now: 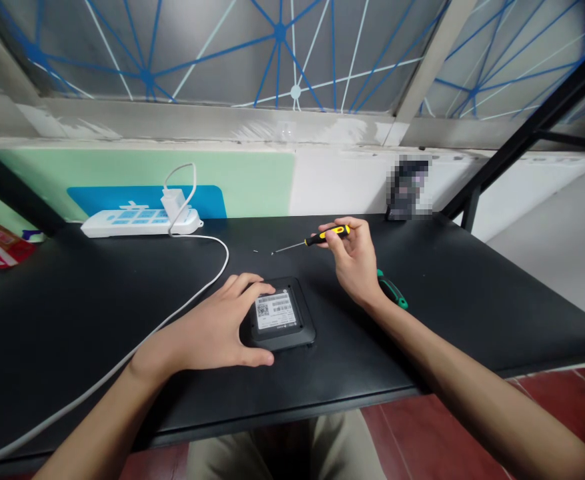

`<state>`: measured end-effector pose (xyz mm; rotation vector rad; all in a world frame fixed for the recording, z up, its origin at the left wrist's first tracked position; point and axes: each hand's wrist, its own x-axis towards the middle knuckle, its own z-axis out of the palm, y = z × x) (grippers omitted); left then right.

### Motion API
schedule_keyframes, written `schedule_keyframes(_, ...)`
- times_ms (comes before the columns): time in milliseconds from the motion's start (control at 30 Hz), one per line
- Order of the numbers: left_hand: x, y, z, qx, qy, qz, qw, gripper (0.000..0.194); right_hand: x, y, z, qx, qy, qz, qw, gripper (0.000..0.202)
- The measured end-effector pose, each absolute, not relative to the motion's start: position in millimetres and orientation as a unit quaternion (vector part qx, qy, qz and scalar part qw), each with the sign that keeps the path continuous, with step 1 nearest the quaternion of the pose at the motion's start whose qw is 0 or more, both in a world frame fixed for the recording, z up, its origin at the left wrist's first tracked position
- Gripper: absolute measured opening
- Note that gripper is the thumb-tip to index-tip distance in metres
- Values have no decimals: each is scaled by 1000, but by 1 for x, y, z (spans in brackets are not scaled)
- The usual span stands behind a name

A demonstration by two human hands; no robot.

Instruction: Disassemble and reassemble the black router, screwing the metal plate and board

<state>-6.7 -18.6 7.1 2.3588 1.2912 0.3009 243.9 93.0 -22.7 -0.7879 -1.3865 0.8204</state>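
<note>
A flat black device (pixel 302 313) with a white printed label lies on the black table. My left hand (pixel 217 327) rests over its left side, thumb at the near edge and fingers at the far edge. Beyond the device, my right hand (pixel 352 257) grips a yellow and black screwdriver (pixel 328 235), its shaft pointing left. A tiny screw (pixel 273 253) shows at the screwdriver's tip, just above or on the table. Another small screw (pixel 255 251) lies a little to the left. A green and black tool handle (pixel 392 291) is partly hidden behind my right wrist.
A white power strip (pixel 122 224) with a plugged-in charger (pixel 173 203) stands by the wall; its white cable (pixel 192 293) runs past my left arm. A red package (pixel 2 243) is far left, a blurred dark object (pixel 406 190) back right. The table's front edge (pixel 292 409) is near.
</note>
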Motion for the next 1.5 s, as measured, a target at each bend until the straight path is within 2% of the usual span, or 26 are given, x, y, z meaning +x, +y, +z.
schedule_keyframes(233, -17, -16, 9, 828, 510, 127, 195, 83, 254, 96, -12, -392, -472, 469, 636, 29)
schedule_keyframes(500, -20, -15, 9, 821, 527, 116, 186, 83, 249, 85, -6, -380, -444, 550, 597, 30)
schedule_keyframes(1500, -20, -15, 11, 821, 526, 110, 192, 83, 245, 80, -11, -381, -487, 553, 558, 29)
